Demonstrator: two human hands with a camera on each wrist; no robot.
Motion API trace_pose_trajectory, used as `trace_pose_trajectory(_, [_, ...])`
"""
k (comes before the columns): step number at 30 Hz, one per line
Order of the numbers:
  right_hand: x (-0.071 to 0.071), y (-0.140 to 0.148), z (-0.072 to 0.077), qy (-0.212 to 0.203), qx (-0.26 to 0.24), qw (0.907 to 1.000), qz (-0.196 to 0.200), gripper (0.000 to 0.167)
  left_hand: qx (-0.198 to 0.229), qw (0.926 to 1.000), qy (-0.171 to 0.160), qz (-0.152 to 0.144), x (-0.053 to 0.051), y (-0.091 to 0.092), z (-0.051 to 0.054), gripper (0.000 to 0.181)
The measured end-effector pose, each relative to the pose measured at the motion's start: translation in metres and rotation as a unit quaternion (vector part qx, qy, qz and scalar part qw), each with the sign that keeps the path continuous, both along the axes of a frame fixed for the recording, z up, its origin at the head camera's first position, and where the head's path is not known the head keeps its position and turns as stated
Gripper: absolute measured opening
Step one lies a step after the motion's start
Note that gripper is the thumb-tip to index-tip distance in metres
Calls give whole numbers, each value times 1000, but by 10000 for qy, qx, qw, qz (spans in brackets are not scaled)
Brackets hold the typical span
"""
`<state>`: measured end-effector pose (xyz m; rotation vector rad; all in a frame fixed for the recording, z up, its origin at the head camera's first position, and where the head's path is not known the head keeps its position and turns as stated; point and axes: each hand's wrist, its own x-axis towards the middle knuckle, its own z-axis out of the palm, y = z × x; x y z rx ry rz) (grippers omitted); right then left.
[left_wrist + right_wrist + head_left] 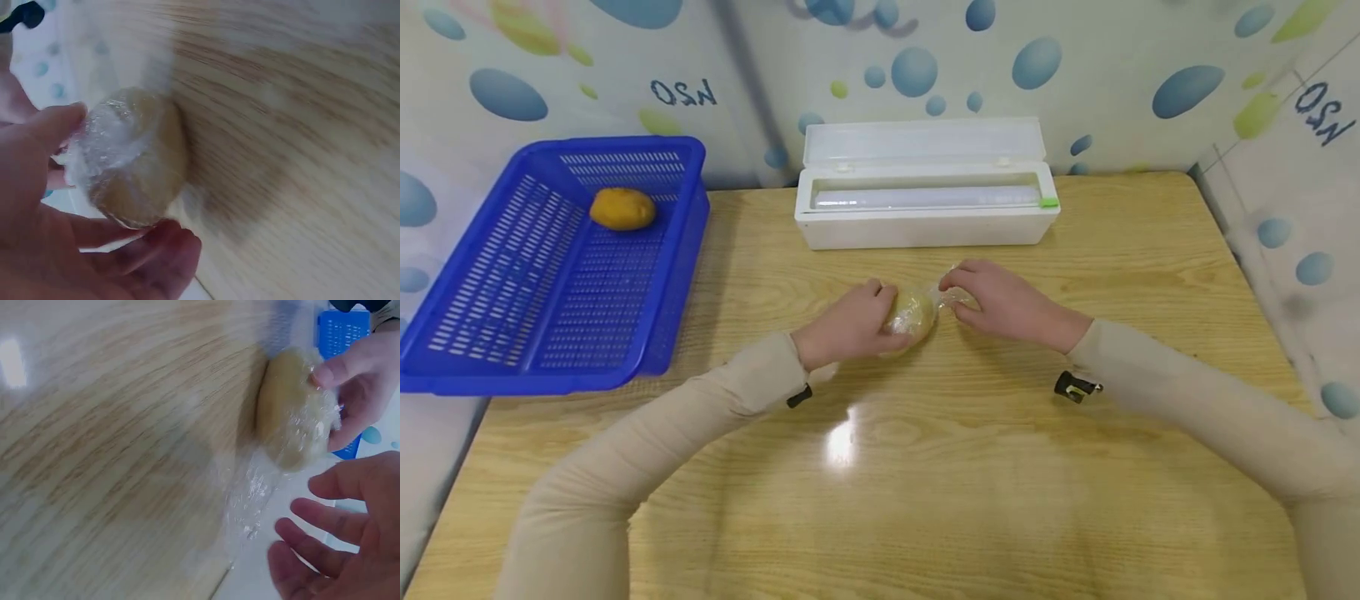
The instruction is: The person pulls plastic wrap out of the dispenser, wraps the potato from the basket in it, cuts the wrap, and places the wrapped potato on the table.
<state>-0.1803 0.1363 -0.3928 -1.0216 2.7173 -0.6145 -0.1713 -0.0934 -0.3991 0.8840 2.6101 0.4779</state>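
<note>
A yellowish potato (914,313), wrapped in clear plastic film, sits on the wooden table. My left hand (857,323) holds it from the left, thumb on the near side and fingers on the far side. The left wrist view shows the film bunched and creased over the potato (140,156). From its right side a loose tail of plastic film (247,503) sticks out. Beside that tail is my right hand (1006,304), its fingers spread and loosely bent. In the right wrist view, a gap shows between the right fingertips (287,531) and the film.
A white cling film box (925,229) with its lid raised stands at the table's back, a film roll (925,197) inside. On the left is a blue plastic basket (658,333) holding another potato (622,209). A patterned wall (865,108) borders the table (925,500).
</note>
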Motion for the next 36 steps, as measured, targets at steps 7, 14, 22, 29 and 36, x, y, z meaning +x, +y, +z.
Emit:
trace_pose_trajectory(7, [-5, -6, -12, -179, 139, 9986, 468, 33, -324, 9986, -249, -322, -6, 3, 1, 75])
trace_pose_trajectory(14, [5, -9, -17, -958, 13, 9951, 245, 33, -399, 9970, -214, -629, -8, 7, 3, 82])
trace_pose_trajectory(22, [24, -15, -13, -335, 758, 9963, -210, 43, 208, 9909, 1294, -307, 4, -1, -2, 46])
trace_pose_trajectory(29, [38, -24, -18, 1400, 985, 9844, -399, 45, 109, 9950, 979, 169, 3, -2, 4, 45])
trace_pose_trajectory(36, [32, -25, -20, 166, 478, 9947, -892, 35, -57, 9983, 574, 44, -2, 1, 8, 46])
